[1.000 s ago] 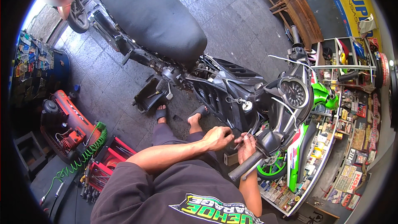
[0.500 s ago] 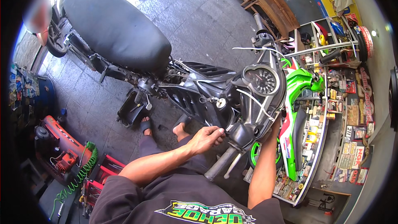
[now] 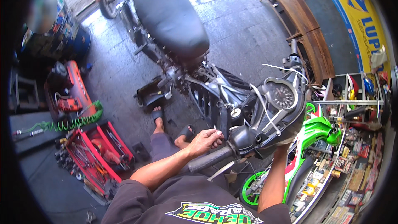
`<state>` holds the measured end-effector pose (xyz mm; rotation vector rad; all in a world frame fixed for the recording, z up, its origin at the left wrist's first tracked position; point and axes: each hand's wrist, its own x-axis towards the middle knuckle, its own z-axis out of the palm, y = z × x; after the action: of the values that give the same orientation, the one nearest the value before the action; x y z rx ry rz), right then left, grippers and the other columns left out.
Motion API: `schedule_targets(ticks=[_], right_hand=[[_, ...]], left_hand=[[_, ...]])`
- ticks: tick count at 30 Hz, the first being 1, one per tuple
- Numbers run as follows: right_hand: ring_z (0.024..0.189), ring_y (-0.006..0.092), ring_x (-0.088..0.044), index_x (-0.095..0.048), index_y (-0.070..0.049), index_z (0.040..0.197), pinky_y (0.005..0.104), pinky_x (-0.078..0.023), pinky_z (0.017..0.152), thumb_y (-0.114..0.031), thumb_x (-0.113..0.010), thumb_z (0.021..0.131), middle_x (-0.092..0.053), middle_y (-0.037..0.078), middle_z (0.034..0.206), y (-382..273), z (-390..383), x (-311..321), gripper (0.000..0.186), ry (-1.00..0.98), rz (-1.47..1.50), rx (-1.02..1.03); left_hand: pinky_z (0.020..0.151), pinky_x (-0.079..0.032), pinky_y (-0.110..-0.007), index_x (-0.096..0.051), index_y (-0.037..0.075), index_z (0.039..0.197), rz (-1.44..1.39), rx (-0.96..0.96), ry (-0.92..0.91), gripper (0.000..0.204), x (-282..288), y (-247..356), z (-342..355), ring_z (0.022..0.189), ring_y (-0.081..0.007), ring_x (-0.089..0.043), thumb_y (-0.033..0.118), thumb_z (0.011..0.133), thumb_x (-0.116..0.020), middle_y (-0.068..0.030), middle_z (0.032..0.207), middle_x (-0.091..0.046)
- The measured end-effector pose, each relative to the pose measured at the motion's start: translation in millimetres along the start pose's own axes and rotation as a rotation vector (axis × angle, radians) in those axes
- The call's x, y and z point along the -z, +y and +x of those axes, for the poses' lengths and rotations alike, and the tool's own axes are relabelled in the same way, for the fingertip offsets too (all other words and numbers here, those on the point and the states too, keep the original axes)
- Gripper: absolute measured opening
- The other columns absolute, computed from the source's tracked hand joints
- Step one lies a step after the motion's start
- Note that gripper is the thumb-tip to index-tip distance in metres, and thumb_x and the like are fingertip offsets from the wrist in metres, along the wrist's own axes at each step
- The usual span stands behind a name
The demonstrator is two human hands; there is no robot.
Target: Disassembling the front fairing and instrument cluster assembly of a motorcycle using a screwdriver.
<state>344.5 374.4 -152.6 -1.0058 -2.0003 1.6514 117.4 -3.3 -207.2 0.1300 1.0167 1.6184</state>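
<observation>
My left hand (image 3: pixel 206 142) is closed, thumb against the curled fingers, just beside the inner end of the near rubber handlebar grip (image 3: pixel 210 160). Whatever its fingertips pinch is too small to make out. My right hand (image 3: pixel 286 144) reaches behind the front of the motorcycle's handlebar cover (image 3: pixel 269 121); its fingers are hidden there. The round speedometer (image 3: pixel 282 96) faces up in the cover. One white cable tie (image 3: pixel 266 111) arches over the near side of the cover, and another white tie (image 3: pixel 286 69) sticks out near the far grip. The ignition key switch (image 3: pixel 236 113) sits beside the cover.
The black motorcycle seat (image 3: pixel 168 12) extends toward the top. A green-and-white small motorbike (image 3: pixel 313 135) stands close on the right, before a display case of parts (image 3: pixel 319 184). At left are a red tool tray (image 3: pixel 92 151), an orange compressor (image 3: pixel 78 85) and a coiled green hose (image 3: pixel 89 118). A wooden bench (image 3: pixel 304 25) stands beyond.
The whole view has swung, so the motorcycle and the shop appear turned and shifted. My left hand stays closed beside the grip. My right hand remains behind the handlebar cover.
</observation>
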Motion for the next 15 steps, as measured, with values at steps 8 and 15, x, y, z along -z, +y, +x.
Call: schedule_targets(ticks=[8,15], right_hand=[[0.107,0.0223,-0.063,-0.056,-0.011,0.133,0.0400,-0.050,0.097,-0.040,-0.046,0.105,-0.064,0.005,0.119,-47.0,-18.5,-3.3,0.042,0.161,0.404,-0.136],[0.112,0.0231,-0.061,-0.055,-0.010,0.135,0.0399,-0.049,0.099,-0.038,-0.044,0.104,-0.062,0.006,0.124,-64.1,-23.4,57.7,0.043,0.097,0.024,-0.175]], left_hand=[[0.071,-0.052,-0.024,-0.066,0.001,0.111,-0.090,0.029,0.051,0.038,9.6,-56.4,-19.3,0.078,-0.0081,-0.063,0.036,0.106,-0.050,-0.0032,0.090,-0.069],[0.071,-0.051,-0.024,-0.066,0.002,0.112,-0.109,0.039,0.068,0.036,32.9,-60.6,-19.5,0.077,-0.0083,-0.062,0.035,0.105,-0.051,-0.0035,0.090,-0.069]])
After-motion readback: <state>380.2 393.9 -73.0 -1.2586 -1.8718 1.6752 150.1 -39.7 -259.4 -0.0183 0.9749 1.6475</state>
